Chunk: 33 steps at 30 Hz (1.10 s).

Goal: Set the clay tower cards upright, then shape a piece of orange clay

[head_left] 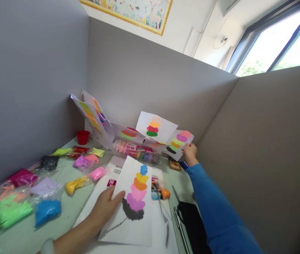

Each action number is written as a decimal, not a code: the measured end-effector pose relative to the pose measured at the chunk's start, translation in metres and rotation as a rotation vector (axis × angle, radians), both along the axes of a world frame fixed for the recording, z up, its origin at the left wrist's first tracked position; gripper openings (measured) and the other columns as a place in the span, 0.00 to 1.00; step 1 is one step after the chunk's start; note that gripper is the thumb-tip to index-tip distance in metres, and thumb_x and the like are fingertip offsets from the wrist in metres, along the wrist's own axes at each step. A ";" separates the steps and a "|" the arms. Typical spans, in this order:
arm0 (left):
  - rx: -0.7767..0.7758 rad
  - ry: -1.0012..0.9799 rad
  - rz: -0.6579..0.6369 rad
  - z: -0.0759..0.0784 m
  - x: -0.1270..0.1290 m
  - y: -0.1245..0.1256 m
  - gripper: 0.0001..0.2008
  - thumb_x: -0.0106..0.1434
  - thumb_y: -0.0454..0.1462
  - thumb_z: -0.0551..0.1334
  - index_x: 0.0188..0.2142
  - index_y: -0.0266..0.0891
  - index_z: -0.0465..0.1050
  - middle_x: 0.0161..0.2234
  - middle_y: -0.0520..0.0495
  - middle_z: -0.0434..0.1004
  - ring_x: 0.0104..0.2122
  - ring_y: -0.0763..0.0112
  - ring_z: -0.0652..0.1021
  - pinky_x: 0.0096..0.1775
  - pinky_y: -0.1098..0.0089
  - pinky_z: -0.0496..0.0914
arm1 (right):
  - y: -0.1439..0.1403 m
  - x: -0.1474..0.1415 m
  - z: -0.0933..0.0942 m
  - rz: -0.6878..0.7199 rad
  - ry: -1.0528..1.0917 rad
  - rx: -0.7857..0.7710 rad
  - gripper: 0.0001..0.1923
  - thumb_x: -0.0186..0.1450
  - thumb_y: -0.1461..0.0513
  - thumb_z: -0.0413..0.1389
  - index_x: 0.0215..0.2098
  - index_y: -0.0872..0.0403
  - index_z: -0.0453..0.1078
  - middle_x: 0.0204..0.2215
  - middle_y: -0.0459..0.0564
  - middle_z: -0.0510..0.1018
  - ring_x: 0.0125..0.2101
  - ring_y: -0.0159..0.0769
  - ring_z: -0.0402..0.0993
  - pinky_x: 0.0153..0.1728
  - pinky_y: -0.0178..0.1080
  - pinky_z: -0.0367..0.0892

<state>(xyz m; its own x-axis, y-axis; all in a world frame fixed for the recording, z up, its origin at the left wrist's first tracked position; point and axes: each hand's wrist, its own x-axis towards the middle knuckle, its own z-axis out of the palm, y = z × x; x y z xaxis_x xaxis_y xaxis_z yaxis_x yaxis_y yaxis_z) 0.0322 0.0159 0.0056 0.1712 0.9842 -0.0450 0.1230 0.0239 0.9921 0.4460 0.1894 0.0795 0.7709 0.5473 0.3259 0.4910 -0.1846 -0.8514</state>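
two bare hands work on a pale green tabletop (pixel 67 211). the left hand (pixel 104 208) lies flat, fingers together, thumb over the left edge of a white paper sheet with stacked coloured clay blobs (pixel 134 201), near the front of the table. the right hand (pixel 190 152), blue-sleeved, pinches the lower edge of a smaller white sheet with coloured blobs (pixel 178 143) leaning against the grey partition wall (pixel 144 84). bagged clay lumps (pixel 46 210) lie at left.
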 end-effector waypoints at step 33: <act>-0.046 -0.032 -0.005 -0.006 -0.001 0.002 0.26 0.51 0.51 0.64 0.44 0.34 0.76 0.31 0.43 0.82 0.33 0.54 0.80 0.32 0.66 0.73 | -0.017 -0.030 0.014 0.264 -0.122 -0.326 0.16 0.66 0.57 0.45 0.43 0.57 0.69 0.28 0.52 0.76 0.25 0.32 0.72 0.24 0.31 0.64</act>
